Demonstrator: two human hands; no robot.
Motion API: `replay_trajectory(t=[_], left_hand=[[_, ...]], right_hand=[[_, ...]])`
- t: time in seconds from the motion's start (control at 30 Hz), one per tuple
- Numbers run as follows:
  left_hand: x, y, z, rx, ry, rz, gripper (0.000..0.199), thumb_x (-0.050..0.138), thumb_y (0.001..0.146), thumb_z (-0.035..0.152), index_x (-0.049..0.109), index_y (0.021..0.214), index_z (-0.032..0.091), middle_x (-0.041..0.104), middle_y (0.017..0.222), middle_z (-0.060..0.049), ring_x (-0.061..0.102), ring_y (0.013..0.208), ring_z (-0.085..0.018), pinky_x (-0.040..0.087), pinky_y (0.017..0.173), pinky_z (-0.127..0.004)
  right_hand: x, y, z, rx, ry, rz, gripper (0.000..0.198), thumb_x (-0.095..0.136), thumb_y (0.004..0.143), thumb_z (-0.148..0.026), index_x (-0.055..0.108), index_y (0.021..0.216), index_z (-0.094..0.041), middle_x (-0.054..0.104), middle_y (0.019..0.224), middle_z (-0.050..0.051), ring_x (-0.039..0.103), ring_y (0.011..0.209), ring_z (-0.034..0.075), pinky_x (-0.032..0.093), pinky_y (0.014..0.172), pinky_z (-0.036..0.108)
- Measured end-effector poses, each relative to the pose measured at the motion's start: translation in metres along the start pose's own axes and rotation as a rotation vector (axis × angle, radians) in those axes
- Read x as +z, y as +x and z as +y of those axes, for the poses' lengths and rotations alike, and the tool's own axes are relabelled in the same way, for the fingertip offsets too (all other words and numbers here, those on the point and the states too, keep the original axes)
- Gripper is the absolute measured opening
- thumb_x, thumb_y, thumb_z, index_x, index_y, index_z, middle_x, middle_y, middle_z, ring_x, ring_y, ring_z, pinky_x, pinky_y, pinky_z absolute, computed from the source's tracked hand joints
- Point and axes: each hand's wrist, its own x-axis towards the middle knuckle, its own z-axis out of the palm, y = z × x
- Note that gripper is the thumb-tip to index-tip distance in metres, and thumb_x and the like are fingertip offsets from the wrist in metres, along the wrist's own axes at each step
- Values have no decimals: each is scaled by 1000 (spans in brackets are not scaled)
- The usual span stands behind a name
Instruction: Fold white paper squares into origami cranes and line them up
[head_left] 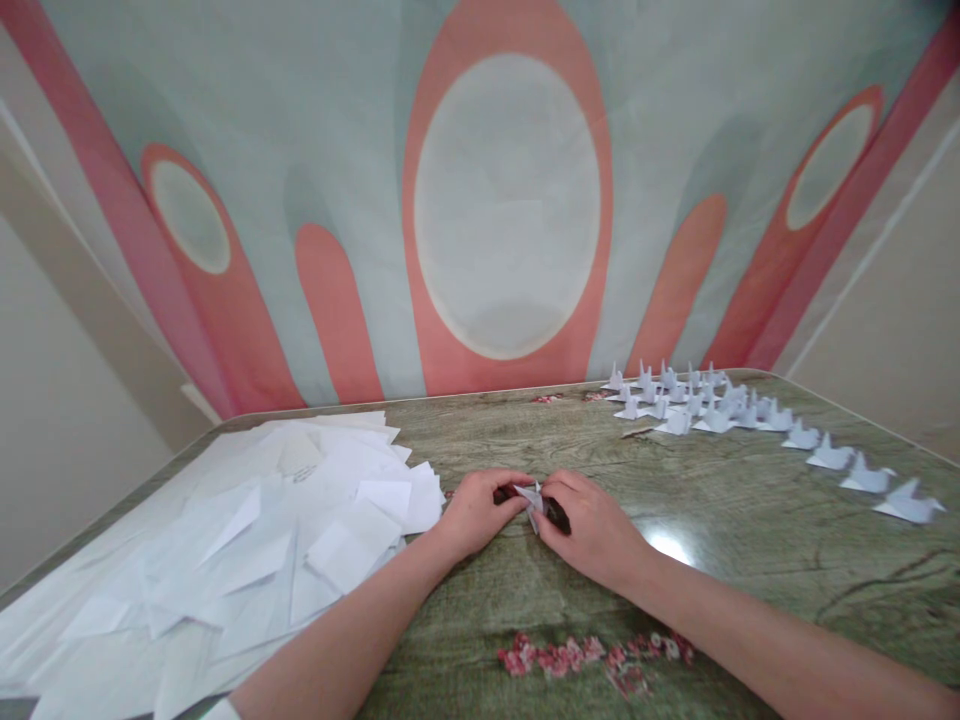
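A small white paper crane (532, 499) is pinched between my two hands, just above the middle of the table. My left hand (481, 508) grips its left side between thumb and fingertips. On the other side, my right hand (586, 520) holds it the same way, thumb below and fingers curled over. The folded paper has pointed tips; parts of it are hidden behind my fingers. To the right, several finished-looking white paper cranes (716, 416) stand in rows, with one crane (909, 502) nearest the right edge.
A wide heap of white paper sheets (247, 560) covers the table's left side, reaching near my left forearm. The wood-patterned table (750, 600) bears a pink flower print (555, 655) at the front. Behind it hangs a green and coral backdrop (510, 200).
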Motion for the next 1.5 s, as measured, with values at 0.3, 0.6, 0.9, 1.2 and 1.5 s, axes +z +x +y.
replay_trajectory(t=[0.3,0.6,0.9,1.2,1.5], left_hand=[[1,-1,0,21,-33,3,24,57,74,16,67,95,20,69,90,-1,62,80,-14,46,74,-22],[-1,-2,0,88,46,-13,16,58,76,19,69,87,20,66,80,-1,59,74,-14,44,71,-22],[-1,-3,3,109,80,-34,17,55,76,15,68,86,19,63,78,-1,56,72,-13,41,69,-21],[-2,-1,6,86,122,-54,13,56,76,20,66,84,18,61,75,-1,55,73,-14,41,68,-22],[-1,-1,8,58,112,-55,12,56,76,21,66,83,18,62,75,-1,56,74,-14,41,69,-22]], right_hand=[[-4,-1,-3,26,7,-20,15,50,79,-19,54,94,-18,56,87,5,54,81,19,43,74,31],[-3,-1,1,51,72,-34,12,46,82,-18,57,86,-19,56,83,5,54,79,18,42,73,30],[1,5,12,167,252,-10,10,50,80,-21,59,76,-19,57,73,1,52,74,17,40,70,29],[4,7,18,186,287,-19,19,51,80,-21,58,63,-18,57,76,4,53,80,17,39,77,30],[7,8,20,188,320,-26,19,50,79,-18,58,63,-17,57,81,5,52,84,18,39,79,32]])
